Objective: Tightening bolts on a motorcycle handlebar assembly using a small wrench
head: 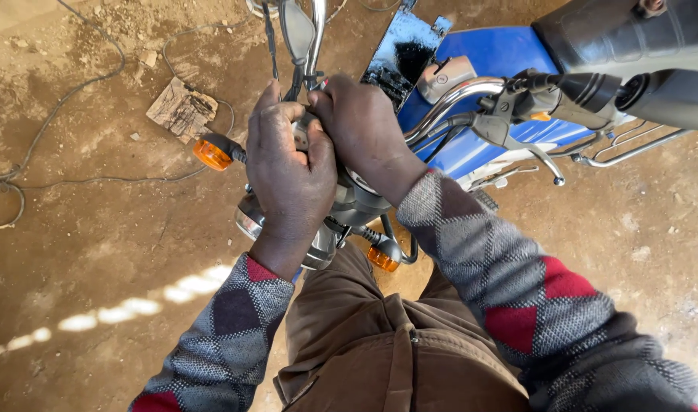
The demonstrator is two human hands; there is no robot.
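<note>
While both hands sit centre frame, I see the left hand [289, 174] wrapped over the top of the motorcycle's round chrome headlight unit [251, 221], fingers curled tight around a small grey part at the handlebar centre; what exactly they pinch is hidden. Right hand [360, 130] is pressed against it from the upper right, fingers folded in on the same spot, touching the left knuckles. Orange turn-signal lamp [211, 153] pokes out left of the hands, a second orange lamp [382, 258] sits just below them. Chrome handlebar tube [457, 99] runs to the upper right toward the black brake lever [528, 141] and black rubber grip [593, 90]. Blue fuel tank [501, 53] lies behind. Flat wood scrap [181, 109] and loose cable [51, 122] lie on the brown dirt ground [97, 252], upper left.
</note>
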